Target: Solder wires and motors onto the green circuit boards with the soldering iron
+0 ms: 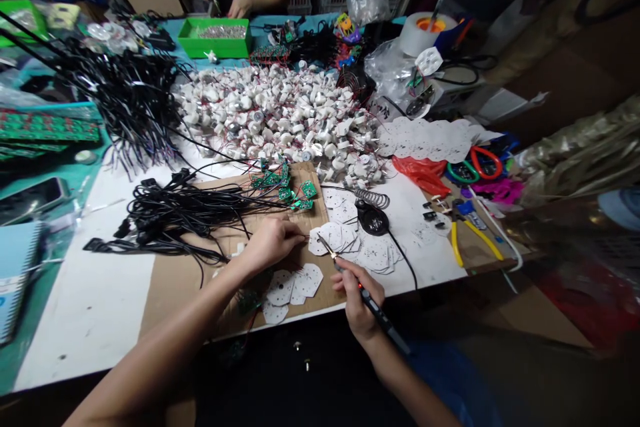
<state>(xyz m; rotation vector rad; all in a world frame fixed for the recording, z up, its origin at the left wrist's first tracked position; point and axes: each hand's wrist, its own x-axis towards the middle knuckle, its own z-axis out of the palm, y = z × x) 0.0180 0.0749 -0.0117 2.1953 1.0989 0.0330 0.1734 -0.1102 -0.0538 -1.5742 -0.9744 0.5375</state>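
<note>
At the far left lay a notebook [15, 280] and a phone [31, 197]; next to them, black cables [165, 213] sprawled across the cardboard [175, 280] that covered part of the table [85, 307]; the left hand [273, 241] rested on that cardboard, fingers drawn together and pinching a thin strand [304, 237], too fine to name, held out toward the right; just past its fingertips sat a white board [320, 241], one of several loose on the cardboard, with small green boards [283, 187] a little farther up; the iron [387, 327] lay on a slant, its long axis running from lower right to upper left, tip down at the white board's edge and tail aimed back at the person; the right hand [353, 313] was closed round its middle like a pen grip, near the table's front edge; behind all this rose a heap of white parts [280, 113]; at the far side a co-worker's hand [241, 7] hovered by a green tray [215, 47]; off to the right lay yellow pliers [470, 240].
</note>
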